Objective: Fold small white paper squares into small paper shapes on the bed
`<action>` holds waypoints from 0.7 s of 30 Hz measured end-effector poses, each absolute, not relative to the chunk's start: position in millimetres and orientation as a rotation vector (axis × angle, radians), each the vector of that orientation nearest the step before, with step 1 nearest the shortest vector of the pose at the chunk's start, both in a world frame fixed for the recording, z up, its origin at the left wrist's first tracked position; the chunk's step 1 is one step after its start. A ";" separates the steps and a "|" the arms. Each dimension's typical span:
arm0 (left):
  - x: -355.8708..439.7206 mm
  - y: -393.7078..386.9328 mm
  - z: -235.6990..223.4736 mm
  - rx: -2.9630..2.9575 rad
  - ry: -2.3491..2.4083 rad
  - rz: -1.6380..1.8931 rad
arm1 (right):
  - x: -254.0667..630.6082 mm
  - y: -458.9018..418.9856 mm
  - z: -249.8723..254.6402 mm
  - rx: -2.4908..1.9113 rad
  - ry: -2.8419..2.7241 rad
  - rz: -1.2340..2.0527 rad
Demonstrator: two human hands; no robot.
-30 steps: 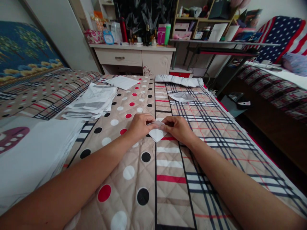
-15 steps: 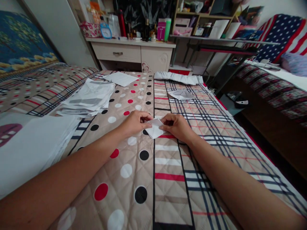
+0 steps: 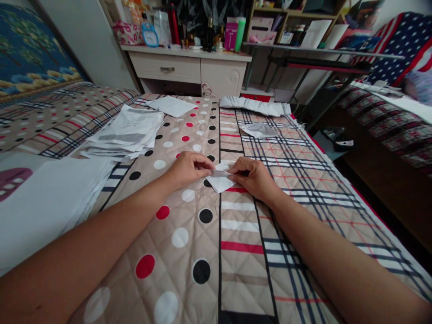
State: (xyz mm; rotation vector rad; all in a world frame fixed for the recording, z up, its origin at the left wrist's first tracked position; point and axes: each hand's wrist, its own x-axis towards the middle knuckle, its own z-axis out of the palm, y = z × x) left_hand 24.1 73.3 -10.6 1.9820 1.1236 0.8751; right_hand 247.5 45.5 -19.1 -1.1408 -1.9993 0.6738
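A small folded piece of white paper (image 3: 220,182) lies on the quilted bedspread (image 3: 189,270), in the middle of the head view. My left hand (image 3: 189,170) pinches its left edge between thumb and fingers. On the opposite side my right hand (image 3: 251,177) grips the right edge the same way. Part of the paper stands up as a flap between the two hands. Fingertips hide its side corners.
To the left are a stack of printed papers (image 3: 126,130) and a larger pile of white sheets (image 3: 50,198). Farther back lie a white sheet (image 3: 173,106), a folded paper piece (image 3: 259,130) and a row of pleated paper (image 3: 254,106). A dresser (image 3: 182,65) stands beyond the bed.
A flap of the paper has been lifted at its upper part, and both hands have shifted slightly along its edges. The whole view has moved a little.
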 end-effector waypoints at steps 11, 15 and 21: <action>15.8 76.6 -11.0 2.277 1.007 0.879 | 245.2 37.9 -15.6 -1.149 -2.209 0.402; 11.8 77.6 -10.0 2.285 0.948 0.833 | 243.8 34.4 -15.8 -1.186 -2.268 0.294; 9.4 79.0 -10.5 2.239 0.905 0.828 | 241.4 31.8 -14.0 -1.148 -2.312 0.192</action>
